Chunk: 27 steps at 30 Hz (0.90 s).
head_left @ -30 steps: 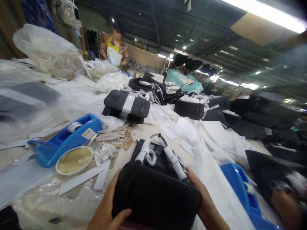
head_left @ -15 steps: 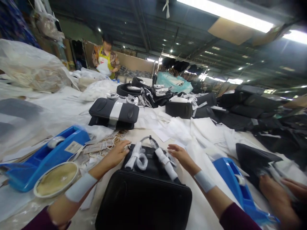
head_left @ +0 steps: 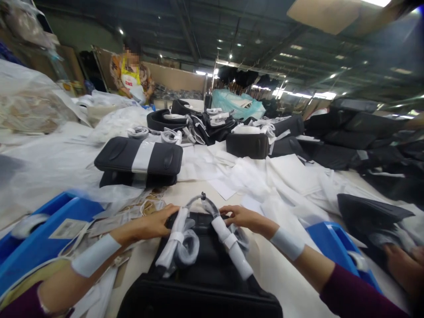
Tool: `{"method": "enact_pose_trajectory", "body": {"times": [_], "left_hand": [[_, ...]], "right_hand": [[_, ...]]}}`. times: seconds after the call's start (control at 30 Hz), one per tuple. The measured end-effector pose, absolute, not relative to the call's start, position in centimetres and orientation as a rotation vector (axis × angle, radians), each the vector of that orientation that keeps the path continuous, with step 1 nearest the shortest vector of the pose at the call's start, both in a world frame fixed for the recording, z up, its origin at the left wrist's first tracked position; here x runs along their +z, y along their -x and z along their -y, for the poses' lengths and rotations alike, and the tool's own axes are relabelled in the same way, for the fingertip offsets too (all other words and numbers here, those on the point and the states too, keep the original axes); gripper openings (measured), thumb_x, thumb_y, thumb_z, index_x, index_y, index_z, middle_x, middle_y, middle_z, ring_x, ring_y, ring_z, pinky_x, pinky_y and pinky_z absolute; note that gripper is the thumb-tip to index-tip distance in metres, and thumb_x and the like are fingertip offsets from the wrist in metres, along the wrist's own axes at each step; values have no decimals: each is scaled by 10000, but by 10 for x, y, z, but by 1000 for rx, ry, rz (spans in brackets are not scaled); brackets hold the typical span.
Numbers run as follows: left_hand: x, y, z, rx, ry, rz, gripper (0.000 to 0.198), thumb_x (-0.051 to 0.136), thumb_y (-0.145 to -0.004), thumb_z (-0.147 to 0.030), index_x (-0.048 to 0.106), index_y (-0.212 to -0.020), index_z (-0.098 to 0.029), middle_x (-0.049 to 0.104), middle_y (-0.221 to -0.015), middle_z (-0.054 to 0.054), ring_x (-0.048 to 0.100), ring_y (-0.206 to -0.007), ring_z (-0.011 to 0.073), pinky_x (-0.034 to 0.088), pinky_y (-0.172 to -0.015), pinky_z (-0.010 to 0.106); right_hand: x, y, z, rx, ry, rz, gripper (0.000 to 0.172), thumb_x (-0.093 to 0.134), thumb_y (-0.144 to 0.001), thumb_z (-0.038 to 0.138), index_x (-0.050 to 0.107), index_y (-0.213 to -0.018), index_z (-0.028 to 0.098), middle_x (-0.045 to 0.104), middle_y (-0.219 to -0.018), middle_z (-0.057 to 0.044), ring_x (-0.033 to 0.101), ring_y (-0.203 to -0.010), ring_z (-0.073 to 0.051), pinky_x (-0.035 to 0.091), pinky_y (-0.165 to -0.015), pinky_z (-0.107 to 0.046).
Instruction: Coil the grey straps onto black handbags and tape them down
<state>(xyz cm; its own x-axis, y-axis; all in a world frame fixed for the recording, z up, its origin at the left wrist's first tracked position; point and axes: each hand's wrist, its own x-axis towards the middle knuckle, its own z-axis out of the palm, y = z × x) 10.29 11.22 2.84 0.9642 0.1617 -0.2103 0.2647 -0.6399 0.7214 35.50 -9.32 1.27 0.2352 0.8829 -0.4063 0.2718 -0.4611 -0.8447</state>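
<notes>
A black handbag (head_left: pixel 202 293) lies on the table right in front of me, its far part leaning away. White wrapping and clear plastic cover its two handle sides (head_left: pixel 228 238), and the handle arches up at the far end. My left hand (head_left: pixel 155 224) is at the bag's far left edge, fingers bent over the corner and partly hidden. At the far right edge, beside the wrapped handle, my right hand (head_left: pixel 243 217) has its fingers curled against the bag. A coil of clear plastic (head_left: pixel 188 247) hangs by the left handle side.
Blue tape dispensers stand at left (head_left: pixel 49 234) and right (head_left: pixel 341 251). Stacked black bags (head_left: pixel 139 157) lie beyond on the left, more bags (head_left: pixel 248 145) behind. Another person's hand (head_left: pixel 400 265) is at the far right. A person in a yellow apron (head_left: pixel 130 77) stands at the back.
My hands have come from spread beside the bag's far end to contact with its edges. The bag's far part appears raised or pulled closer, and the view has shifted.
</notes>
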Motion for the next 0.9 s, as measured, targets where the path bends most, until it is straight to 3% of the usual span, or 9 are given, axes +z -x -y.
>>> {"method": "enact_pose_trajectory", "body": {"times": [0.17,0.3,0.53,0.73,0.9], "left_hand": [[16,-117,-110,-197,-2159,-459,486,699,-626,-323,534,-1055,-166,630,-985,37,592,-937,246,479,-851,331],[18,-115,-103,-223,-2021,-497,395,700,-659,-311,529,-992,-189,634,-830,-27,594,-805,197,473,-707,269],[27,-111,-96,-248,-1904,-553,305,694,-716,-324,567,-962,-196,665,-845,-23,611,-808,194,464,-677,248],[34,-114,-96,-276,-1886,-567,203,677,-698,-257,593,-867,-181,637,-755,-39,589,-756,173,434,-631,217],[27,-117,-94,-229,-2020,-621,194,663,-722,-318,606,-852,-185,673,-744,-23,615,-728,179,428,-611,223]], "right_hand": [[19,-359,89,1410,1740,1111,534,761,-606,218,672,-1132,212,669,-1086,-31,581,-960,-202,455,-796,-270],[24,-354,89,1458,1698,1160,456,782,-588,204,689,-1034,208,673,-936,15,582,-887,-180,450,-782,-249],[27,-349,94,1432,1775,1187,353,771,-648,268,676,-982,199,607,-765,39,536,-711,-138,414,-610,-206],[24,-352,95,1527,1668,1129,385,763,-685,312,656,-1032,185,601,-804,28,533,-726,-134,420,-618,-203],[18,-352,97,1479,1751,1193,339,740,-696,287,650,-1011,200,600,-801,32,531,-738,-135,414,-614,-199]]}}
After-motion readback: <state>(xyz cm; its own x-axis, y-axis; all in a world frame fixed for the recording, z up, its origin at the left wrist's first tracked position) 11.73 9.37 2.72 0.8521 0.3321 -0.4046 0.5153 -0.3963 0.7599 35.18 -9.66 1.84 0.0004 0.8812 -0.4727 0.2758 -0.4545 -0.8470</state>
